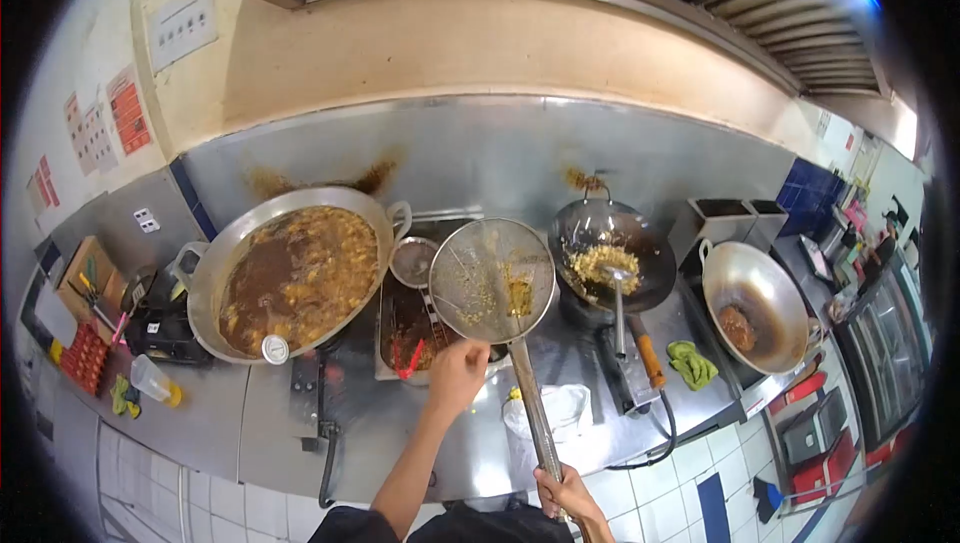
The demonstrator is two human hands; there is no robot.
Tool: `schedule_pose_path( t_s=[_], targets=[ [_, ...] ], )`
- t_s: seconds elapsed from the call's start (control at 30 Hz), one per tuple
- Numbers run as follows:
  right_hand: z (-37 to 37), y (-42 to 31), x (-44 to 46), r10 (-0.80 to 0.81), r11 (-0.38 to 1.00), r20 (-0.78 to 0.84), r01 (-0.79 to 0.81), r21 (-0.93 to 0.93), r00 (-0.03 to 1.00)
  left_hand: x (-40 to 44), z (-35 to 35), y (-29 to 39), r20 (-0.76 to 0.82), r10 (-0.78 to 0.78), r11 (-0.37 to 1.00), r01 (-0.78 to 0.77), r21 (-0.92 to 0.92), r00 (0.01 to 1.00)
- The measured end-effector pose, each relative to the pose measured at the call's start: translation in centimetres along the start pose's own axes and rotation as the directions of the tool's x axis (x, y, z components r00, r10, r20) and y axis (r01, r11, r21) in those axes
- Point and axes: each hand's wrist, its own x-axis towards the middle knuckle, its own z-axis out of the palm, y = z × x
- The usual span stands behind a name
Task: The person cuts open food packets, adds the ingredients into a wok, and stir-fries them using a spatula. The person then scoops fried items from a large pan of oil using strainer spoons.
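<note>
The right hand (562,490) grips the strainer (478,268) handle; the left hand (460,375) curls nearby, pinching unclear; I can't read the left poster (128,111).

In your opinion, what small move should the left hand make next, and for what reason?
Perhaps the left hand should brush loose the small yellowish crumbs on the round silver mesh strainer. They are scattered across it, that hand is beside its lower rim, and the right hand holds its long metal handle.

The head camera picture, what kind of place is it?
Probably a restaurant kitchen: I see a huge, round silver metal pan of brown, chunky food, a round black metal wok and a long steel counter.
</note>
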Motion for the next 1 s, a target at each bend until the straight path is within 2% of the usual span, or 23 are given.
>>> schedule_pose_path(
  t_s=[0.07, 0.13, 0.2, 0.27, 0.33, 0.37, 0.43, 0.5, 0.53, 0.6, 0.73, 0.8, 0.87, 0.93, 1.0],
  targets=[
    [-0.7, 1.4, -1.7, 0.018, 0.999, 0.020, -0.018, 0.028, 1.000, 3.4, 2.6, -0.9, -0.030, 0.184, 0.961, -0.173, 0.217, 0.982],
    [-1.3, 2.0, -2.1, 0.019, 0.998, 0.040, -0.022, 0.054, 0.999, 6.5, 6.6, -4.2, 0.054, 0.137, 0.931, -0.147, 0.335, 0.989],
    [-2.1, 2.5, -3.1, 0.023, 0.995, 0.101, -0.033, 0.092, 0.995, 8.6, 10.0, -5.9, 0.111, -0.015, 0.884, -0.039, 0.465, 0.994],
    [-3.4, 3.1, -2.9, 0.050, 0.994, 0.126, -0.063, 0.094, 0.991, 10.0, 11.6, -5.6, 0.226, -0.280, 0.870, 0.147, 0.471, 0.933],
    [-4.5, 3.1, -2.4, 0.069, 0.997, 0.133, -0.071, 0.006, 0.989, 11.0, 13.3, -8.0, 0.219, -0.288, 0.887, 0.174, 0.427, 0.932],
    [-4.9, 2.7, -2.6, 0.094, 0.995, 0.130, -0.097, 0.019, 0.987, 10.9, 13.3, -8.1, 0.194, -0.303, 0.888, 0.202, 0.414, 0.933],
    [-5.6, 1.7, -2.1, 0.023, 0.999, 0.164, -0.027, 0.023, 0.986, 10.7, 13.4, -7.2, 0.179, -0.321, 0.883, 0.225, 0.411, 0.930],
    [-6.5, 1.4, -1.8, 0.026, 0.999, 0.201, -0.034, 0.033, 0.979, 10.0, 13.3, -6.8, -0.064, -0.287, 0.846, 0.284, 0.451, 0.956],
    [-7.0, 1.3, -1.5, 0.015, 0.999, 0.236, -0.021, 0.025, 0.972, 10.0, 13.4, -6.4, -0.070, -0.291, 0.841, 0.290, 0.456, 0.954],
    [-7.8, 1.2, -1.3, 0.009, 1.000, 0.265, -0.004, -0.019, 0.964, 9.9, 14.1, -6.3, -0.045, -0.362, 0.848, 0.349, 0.400, 0.931],
    [-8.9, 1.1, -1.2, 0.038, 0.999, 0.286, -0.028, -0.040, 0.958, 8.8, 14.4, -6.1, -0.124, -0.353, 0.857, 0.374, 0.356, 0.927],
    [-9.5, 1.0, -0.8, 0.036, 0.999, 0.284, -0.026, -0.040, 0.958, 6.2, 12.4, -1.3, -0.215, -0.328, 0.935, 0.349, 0.066, 0.920],
    [-10.4, 0.4, -0.3, 0.067, 0.994, 0.323, -0.091, 0.060, 0.944, 2.1, 11.0, -1.3, -0.249, -0.215, 0.969, 0.175, -0.174, 0.944],
    [-11.5, -0.7, 0.4, 0.056, 0.995, 0.324, -0.080, 0.063, 0.944, -3.6, 10.2, -1.9, -0.317, -0.137, 0.961, 0.049, -0.272, 0.938],
    [-12.5, -1.5, 0.8, 0.076, 0.989, 0.340, -0.115, 0.096, 0.937, -9.0, 9.8, -0.3, -0.293, -0.270, 0.921, 0.157, -0.357, 0.917]
  ],
)
